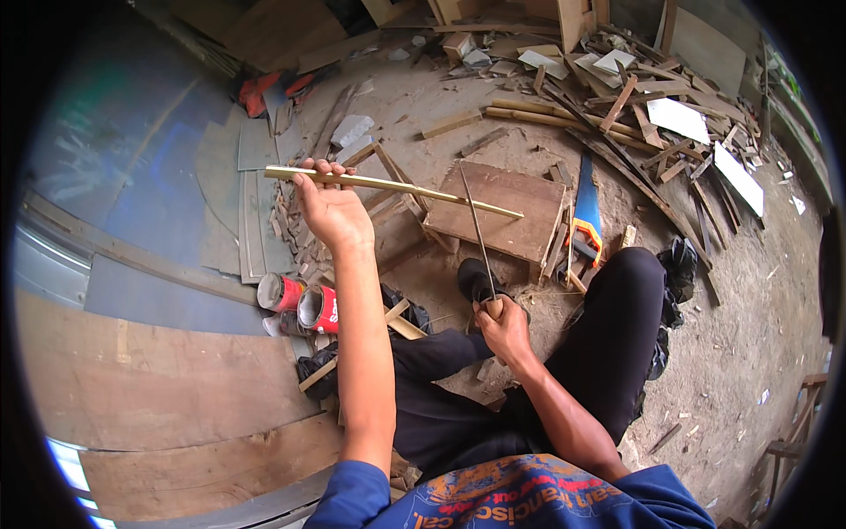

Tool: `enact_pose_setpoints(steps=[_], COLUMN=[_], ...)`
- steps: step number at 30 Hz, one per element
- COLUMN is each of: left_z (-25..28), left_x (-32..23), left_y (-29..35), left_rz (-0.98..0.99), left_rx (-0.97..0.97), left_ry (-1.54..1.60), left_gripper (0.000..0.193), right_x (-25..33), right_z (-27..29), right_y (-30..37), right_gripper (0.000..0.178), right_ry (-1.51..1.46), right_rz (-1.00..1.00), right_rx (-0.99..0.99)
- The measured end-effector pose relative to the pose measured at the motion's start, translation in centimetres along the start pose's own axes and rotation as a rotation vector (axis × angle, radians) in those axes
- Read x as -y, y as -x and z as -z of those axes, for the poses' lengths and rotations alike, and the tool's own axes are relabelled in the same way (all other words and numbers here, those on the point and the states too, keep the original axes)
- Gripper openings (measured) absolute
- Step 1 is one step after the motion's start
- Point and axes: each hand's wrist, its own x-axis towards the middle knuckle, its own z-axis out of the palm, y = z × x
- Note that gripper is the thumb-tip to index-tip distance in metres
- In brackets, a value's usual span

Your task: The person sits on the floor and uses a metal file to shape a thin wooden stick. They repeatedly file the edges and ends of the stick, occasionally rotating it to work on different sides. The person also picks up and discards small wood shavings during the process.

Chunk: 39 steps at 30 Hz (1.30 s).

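Note:
My left hand (333,207) is raised, its fingers closed around a split bamboo strip (388,184) near its thick end. The strip slants down to the right, its thin tip over a low wooden stool (524,181). In my right hand (507,333) is the wooden handle of a long-bladed knife (481,238), its narrow blade pointing away from me. Blade and strip cross in view above the stool; I cannot tell whether they touch. A handsaw (588,196) with a blue blade and orange-black handle leans by the stool's right side.
Red cans (324,309) stand left of my legs. Wooden boards (167,379) lie at the left. Scrap wood and white pieces (679,119) are heaped at the far right, beside bamboo poles (564,116). Black plastic bags (679,273) lie past my right knee.

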Motion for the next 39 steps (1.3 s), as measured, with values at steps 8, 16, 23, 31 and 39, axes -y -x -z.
enact_pose_setpoints(steps=[8, 16, 23, 31, 39], left_z=[-1.4, -2.7, -1.4, -0.4, -0.3], left_x=[-1.2, -2.1, -4.3, -5.3, -5.5], left_y=[0.9, 2.2, 8.3, 13.1, 14.0], left_rz=[-0.025, -0.031, -0.13, -0.206, -0.192], left_rx=[-0.118, -0.147, -0.206, -0.285, -0.347], left_ry=[-0.188, -0.229, -0.592, -0.666, -0.698], left_gripper=[0.043, 0.039, 0.028, 0.024, 0.023], right_x=[1.3, -1.4, 7.0, 7.8, 6.4], right_z=[-0.5, -0.7, 0.1, -0.8, 0.0], right_y=[0.2, -1.2, 1.4, 1.7, 1.2], right_gripper=[0.023, 0.025, 0.039, 0.027, 0.02], right_ry=[-0.051, 0.007, 0.141, 0.293, 0.358], right_rz=[-0.024, 0.057, 0.218, 0.501, 0.433], right_rx=[0.021, -0.044, 0.107, 0.096, 0.099])
